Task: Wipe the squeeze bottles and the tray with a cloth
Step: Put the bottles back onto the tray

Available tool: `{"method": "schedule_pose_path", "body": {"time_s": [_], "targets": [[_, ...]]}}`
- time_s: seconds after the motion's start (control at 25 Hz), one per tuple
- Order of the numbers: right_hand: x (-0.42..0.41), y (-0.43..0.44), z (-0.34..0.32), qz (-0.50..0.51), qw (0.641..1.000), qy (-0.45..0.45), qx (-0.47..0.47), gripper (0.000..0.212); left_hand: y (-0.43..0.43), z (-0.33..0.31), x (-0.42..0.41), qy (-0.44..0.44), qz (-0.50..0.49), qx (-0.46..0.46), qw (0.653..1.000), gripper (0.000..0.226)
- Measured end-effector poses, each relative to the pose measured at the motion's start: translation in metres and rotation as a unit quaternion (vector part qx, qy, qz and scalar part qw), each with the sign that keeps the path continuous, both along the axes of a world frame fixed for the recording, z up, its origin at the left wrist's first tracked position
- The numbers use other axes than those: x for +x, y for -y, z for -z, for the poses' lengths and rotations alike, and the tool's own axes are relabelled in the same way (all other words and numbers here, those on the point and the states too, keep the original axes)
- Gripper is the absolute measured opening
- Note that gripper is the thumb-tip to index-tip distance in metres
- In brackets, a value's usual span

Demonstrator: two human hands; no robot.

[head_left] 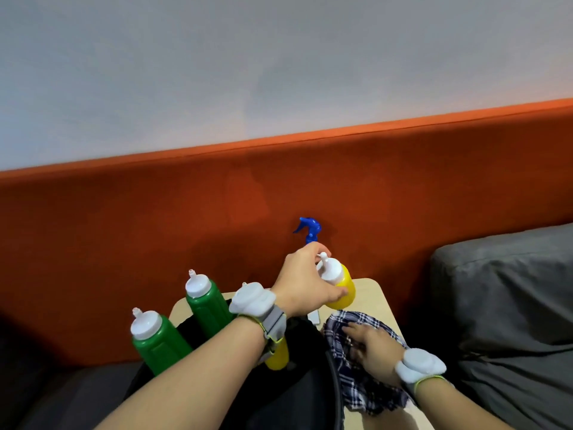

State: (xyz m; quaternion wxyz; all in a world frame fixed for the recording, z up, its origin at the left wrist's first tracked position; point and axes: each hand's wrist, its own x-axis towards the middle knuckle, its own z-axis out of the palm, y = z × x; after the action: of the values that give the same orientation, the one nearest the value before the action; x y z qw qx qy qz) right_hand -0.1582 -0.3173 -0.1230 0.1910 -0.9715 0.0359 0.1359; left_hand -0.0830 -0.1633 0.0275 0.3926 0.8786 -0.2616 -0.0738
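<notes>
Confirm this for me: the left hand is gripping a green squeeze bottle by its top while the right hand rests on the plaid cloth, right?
Not quite. In the head view the left hand grips a yellow squeeze bottle, not green. The right hand does rest on the plaid cloth.

Grey wall (217,72) above an orange padded backrest (155,212); grey cushion (502,290) at right.

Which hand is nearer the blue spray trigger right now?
Left. The left hand grips the yellow squeeze bottle just below the blue spray trigger; the right hand rests lower, on the plaid cloth.
</notes>
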Motion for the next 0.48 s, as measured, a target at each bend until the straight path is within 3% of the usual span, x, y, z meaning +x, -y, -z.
{"method": "schedule_pose_path", "body": {"time_s": [0.08, 0.24, 0.48], "targets": [[-0.004, -0.004, -0.012, 0.042, 0.997, 0.06, 0.032, 0.051, -0.021, -0.019, -0.007, 0.001, 0.016, -0.02, 1.0, 0.049], [-0.006, -0.025, -0.035, 0.056, 0.993, 0.091, 0.047, 0.05, -0.081, -0.048, -0.015, 0.034, 0.051, 0.012, 0.998, 0.047], [-0.009, -0.068, -0.034, 0.043, 0.998, 0.022, 0.027, 0.05, -0.175, -0.022, -0.015, 0.016, 0.014, 0.109, 0.994, 0.049]]}}
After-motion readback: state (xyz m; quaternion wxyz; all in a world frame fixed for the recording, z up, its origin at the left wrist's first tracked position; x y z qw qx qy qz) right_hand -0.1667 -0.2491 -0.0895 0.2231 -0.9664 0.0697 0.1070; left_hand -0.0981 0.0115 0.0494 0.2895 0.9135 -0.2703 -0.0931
